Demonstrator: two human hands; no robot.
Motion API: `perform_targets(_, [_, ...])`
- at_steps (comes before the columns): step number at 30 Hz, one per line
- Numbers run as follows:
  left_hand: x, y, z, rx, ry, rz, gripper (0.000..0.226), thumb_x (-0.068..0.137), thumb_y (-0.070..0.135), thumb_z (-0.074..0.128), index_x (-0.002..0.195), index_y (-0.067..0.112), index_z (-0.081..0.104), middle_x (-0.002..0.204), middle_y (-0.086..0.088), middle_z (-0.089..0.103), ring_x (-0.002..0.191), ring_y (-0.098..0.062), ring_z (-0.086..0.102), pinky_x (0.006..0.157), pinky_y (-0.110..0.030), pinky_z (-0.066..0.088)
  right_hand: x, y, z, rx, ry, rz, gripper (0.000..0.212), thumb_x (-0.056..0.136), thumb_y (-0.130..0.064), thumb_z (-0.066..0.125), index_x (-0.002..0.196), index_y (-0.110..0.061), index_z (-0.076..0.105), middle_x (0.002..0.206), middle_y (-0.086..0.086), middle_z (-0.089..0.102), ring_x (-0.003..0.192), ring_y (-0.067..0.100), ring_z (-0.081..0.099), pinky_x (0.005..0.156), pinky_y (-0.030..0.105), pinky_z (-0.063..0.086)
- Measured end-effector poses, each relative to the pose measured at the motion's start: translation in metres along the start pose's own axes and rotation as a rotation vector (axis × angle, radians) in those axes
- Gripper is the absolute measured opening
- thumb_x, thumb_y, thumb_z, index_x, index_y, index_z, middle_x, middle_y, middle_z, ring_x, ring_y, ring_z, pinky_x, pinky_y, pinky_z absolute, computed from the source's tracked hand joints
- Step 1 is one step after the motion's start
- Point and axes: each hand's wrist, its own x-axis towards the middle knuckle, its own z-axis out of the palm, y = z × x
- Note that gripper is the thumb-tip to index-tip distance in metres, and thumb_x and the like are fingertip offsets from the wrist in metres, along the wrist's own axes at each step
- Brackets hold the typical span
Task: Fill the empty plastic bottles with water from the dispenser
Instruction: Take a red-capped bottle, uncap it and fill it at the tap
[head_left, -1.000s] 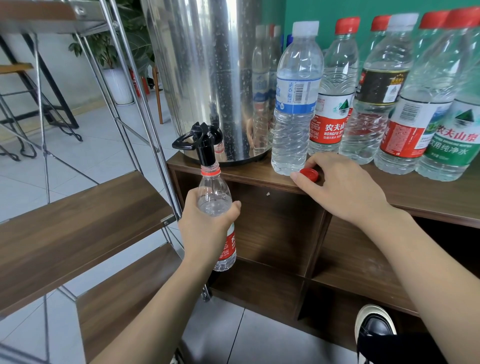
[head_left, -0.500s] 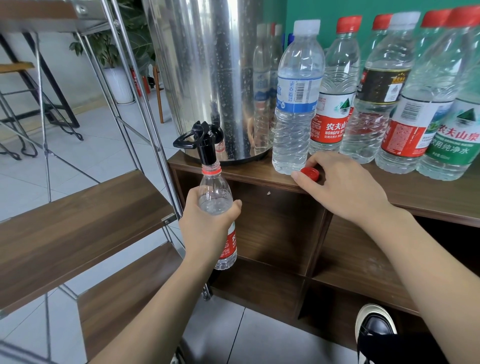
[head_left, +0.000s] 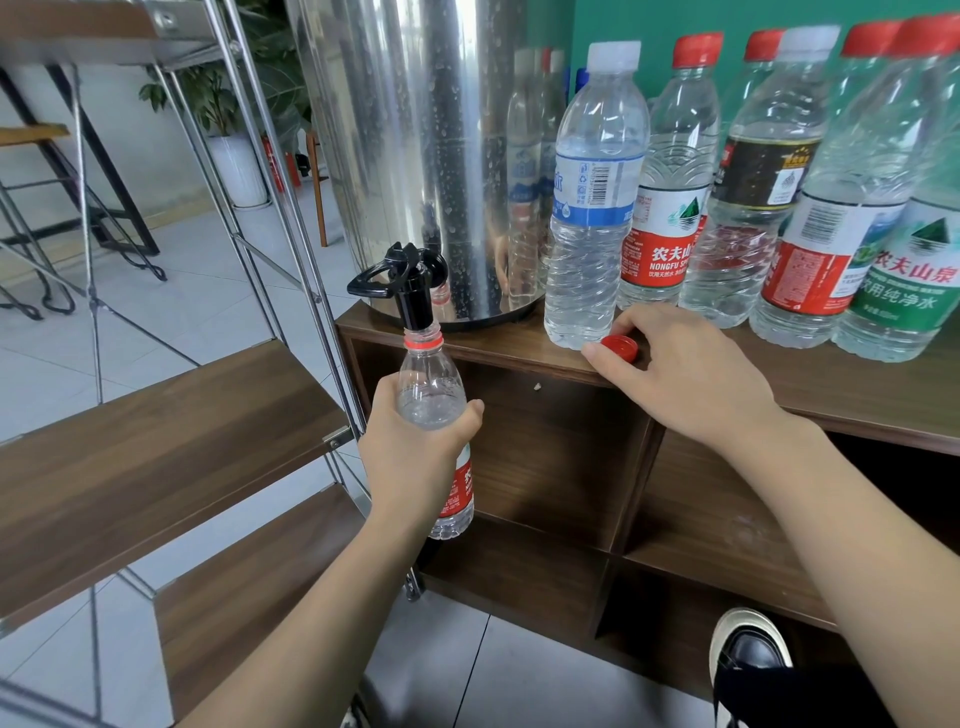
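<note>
- Bottle (head_left: 431, 389), uncapped and upright, sits with its mouth just under the black tap (head_left: 402, 280) of the steel dispenser (head_left: 415, 156), water reaching its shoulder.
- Left hand (head_left: 415, 452) wraps the bottle's middle, fingers and thumb curled round it, holding it clear of the counter (head_left: 857, 395) edge.
- Right hand (head_left: 685, 374) rests on the counter's front edge, fingers loosely bent over a red cap (head_left: 619, 347); whether it pinches the cap cannot be told.
- Capped bottles (head_left: 670, 171), filled, stand in a row along the counter beside the dispenser, the nearest one white-capped (head_left: 592, 208) and just behind the red cap.
- Metal-framed shelf (head_left: 156, 441) with wooden boards stands at left.
</note>
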Motion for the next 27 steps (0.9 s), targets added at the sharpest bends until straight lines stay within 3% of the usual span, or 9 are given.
perform_targets(11, [0.0003, -0.0003, -0.0001, -0.015, 0.008, -0.008, 0.055, 0.077, 0.035, 0.091, 0.121, 0.027, 0.058, 0.109, 0.011, 0.067, 0.104, -0.012, 0.065, 0.085, -0.032, 0.051, -0.0001, 0.0005, -0.0009, 0.012, -0.006, 0.018, 0.046, 0.091, -0.072, 0.046, 0.098, -0.028, 0.059, 0.096, -0.005, 0.061, 0.09, 0.022, 0.058, 0.078, 0.042, 0.053])
perform_targets(17, [-0.0006, 0.001, -0.0006, -0.019, 0.002, -0.007, 0.053, 0.078, 0.033, 0.09, 0.12, 0.027, 0.058, 0.107, 0.013, 0.065, 0.1, -0.01, 0.065, 0.079, -0.027, 0.049, -0.0003, -0.0008, -0.0019, 0.009, -0.011, 0.021, 0.047, 0.091, -0.071, 0.046, 0.099, -0.027, 0.059, 0.096, -0.005, 0.061, 0.09, 0.021, 0.058, 0.076, 0.04, 0.052])
perform_targets(21, [-0.0008, 0.0005, -0.0007, -0.015, 0.0, -0.009, 0.054, 0.078, 0.034, 0.09, 0.121, 0.027, 0.058, 0.11, 0.011, 0.067, 0.103, -0.013, 0.066, 0.085, -0.032, 0.051, -0.0005, -0.0012, -0.003, 0.008, -0.015, 0.022, 0.046, 0.092, -0.071, 0.047, 0.099, -0.027, 0.059, 0.096, -0.005, 0.06, 0.089, 0.021, 0.058, 0.075, 0.04, 0.051])
perform_targets(27, [-0.0005, -0.0001, -0.001, -0.015, 0.003, -0.006, 0.054, 0.078, 0.033, 0.09, 0.121, 0.027, 0.058, 0.109, 0.011, 0.066, 0.102, -0.012, 0.065, 0.081, -0.028, 0.049, -0.0009, -0.0027, -0.0035, 0.009, -0.019, 0.029, 0.045, 0.092, -0.07, 0.048, 0.1, -0.027, 0.059, 0.096, -0.005, 0.06, 0.09, 0.021, 0.058, 0.075, 0.038, 0.049])
